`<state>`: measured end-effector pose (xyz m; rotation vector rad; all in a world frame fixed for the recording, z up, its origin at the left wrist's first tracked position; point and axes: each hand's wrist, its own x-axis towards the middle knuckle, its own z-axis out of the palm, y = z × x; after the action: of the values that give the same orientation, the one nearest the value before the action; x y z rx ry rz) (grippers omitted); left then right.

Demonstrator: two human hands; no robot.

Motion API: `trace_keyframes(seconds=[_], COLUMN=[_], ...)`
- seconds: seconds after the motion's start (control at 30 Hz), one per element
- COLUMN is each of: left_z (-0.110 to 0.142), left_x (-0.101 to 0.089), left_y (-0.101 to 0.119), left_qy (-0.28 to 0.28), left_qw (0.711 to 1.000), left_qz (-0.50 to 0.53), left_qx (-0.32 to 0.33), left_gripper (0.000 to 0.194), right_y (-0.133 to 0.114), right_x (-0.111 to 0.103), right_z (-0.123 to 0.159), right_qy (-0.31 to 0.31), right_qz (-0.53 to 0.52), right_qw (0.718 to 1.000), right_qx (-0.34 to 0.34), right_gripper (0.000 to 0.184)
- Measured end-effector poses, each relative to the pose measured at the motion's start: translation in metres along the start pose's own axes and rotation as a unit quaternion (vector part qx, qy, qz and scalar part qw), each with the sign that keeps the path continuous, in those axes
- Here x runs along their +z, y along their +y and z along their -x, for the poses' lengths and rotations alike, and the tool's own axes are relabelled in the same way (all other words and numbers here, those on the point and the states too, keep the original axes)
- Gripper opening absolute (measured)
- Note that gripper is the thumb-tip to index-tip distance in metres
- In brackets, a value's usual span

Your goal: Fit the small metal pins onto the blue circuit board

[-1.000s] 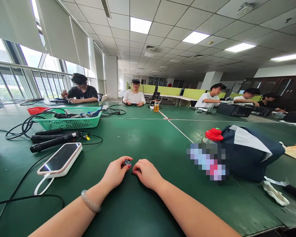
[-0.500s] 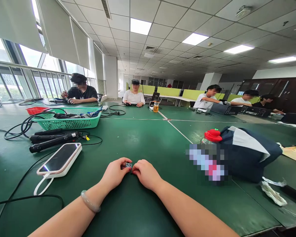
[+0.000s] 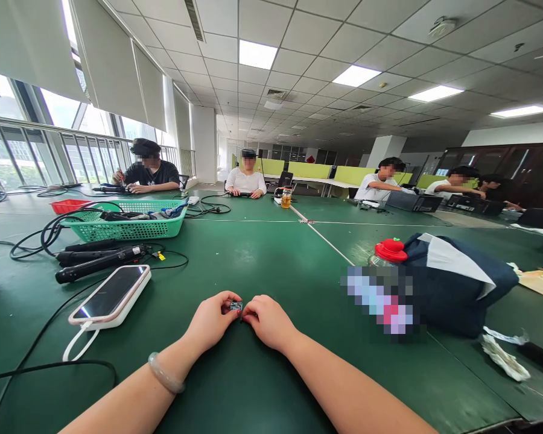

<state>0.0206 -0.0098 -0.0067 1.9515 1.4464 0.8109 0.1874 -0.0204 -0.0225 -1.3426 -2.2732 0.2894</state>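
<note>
My left hand [image 3: 210,319] pinches a small flat dark piece with pale markings, like a little circuit board [image 3: 236,306], between thumb and fingers. Close against its right edge is my right hand [image 3: 269,322], with thumb and fingertips pressed together. A tiny dark bit shows under the right fingertips, too small to name. Both hands rest low over the green tabletop [image 3: 253,374]. A pale bangle [image 3: 165,374] circles my left wrist.
Left of my hands are a phone [image 3: 113,295] with a white cable, black rod-like tools [image 3: 99,262] and a green basket [image 3: 127,226]. To the right stand a red-lidded jar [image 3: 389,250] and a dark bag [image 3: 452,289]. Several people sit at the table's far side.
The small board has tipped slightly, showing more of its marked face. Both hands stay in nearly the same place; the whole view has shifted a little.
</note>
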Motion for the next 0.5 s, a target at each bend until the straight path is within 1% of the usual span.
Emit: trace_keyframes(seconds=[0.07, 0.13, 0.2, 0.27, 0.3, 0.33, 0.4, 0.43, 0.47, 0.5], left_z=[0.0, 0.001, 0.002, 0.002, 0.001, 0.001, 0.0, -0.001, -0.001, -0.002], left_x=[-0.001, -0.001, -0.003, -0.004, -0.005, -0.006, -0.007, -0.007, -0.007, -0.007], left_y=[0.001, 0.002, 0.003, 0.003, 0.004, 0.003, 0.003, 0.002, 0.001, 0.0], left_qy=[0.004, 0.002, 0.002, 0.007, 0.011, 0.014, 0.021, 0.023, 0.024, 0.023], left_qw=[1.0, 1.0, 1.0, 1.0, 1.0, 1.0, 0.999, 0.999, 0.999, 0.999], left_qz=[-0.001, 0.005, 0.01, 0.007, 0.003, -0.002, -0.01, -0.014, -0.016, -0.018], left_qx=[0.001, 0.002, -0.002, -0.012, -0.018, -0.023, -0.027, -0.028, -0.03, -0.031], left_gripper=[0.025, 0.025, 0.025, 0.025, 0.025, 0.025, 0.025, 0.026, 0.026, 0.026], right_y=[0.001, 0.005, 0.012, 0.019, 0.023, 0.026, 0.031, 0.034, 0.036, 0.04], right_x=[0.001, 0.001, -0.005, -0.018, -0.027, -0.037, -0.056, -0.063, -0.07, -0.074], right_z=[-0.002, -0.007, -0.017, -0.027, -0.03, -0.033, -0.033, -0.031, -0.03, -0.028], right_qy=[0.002, 0.012, 0.023, 0.009, -0.021, -0.077, -0.169, -0.269, -0.341, -0.381], right_qz=[-0.03, -0.09, -0.16, -0.201, -0.201, -0.199, -0.2, -0.179, -0.156, -0.131], right_qw=[0.999, 0.995, 0.981, 0.959, 0.95, 0.943, 0.931, 0.915, 0.897, 0.884], right_qx=[0.013, 0.044, 0.109, 0.199, 0.239, 0.254, 0.253, 0.242, 0.235, 0.236], right_gripper=[0.014, 0.016, 0.02, 0.028, 0.031, 0.037, 0.053, 0.063, 0.067, 0.068])
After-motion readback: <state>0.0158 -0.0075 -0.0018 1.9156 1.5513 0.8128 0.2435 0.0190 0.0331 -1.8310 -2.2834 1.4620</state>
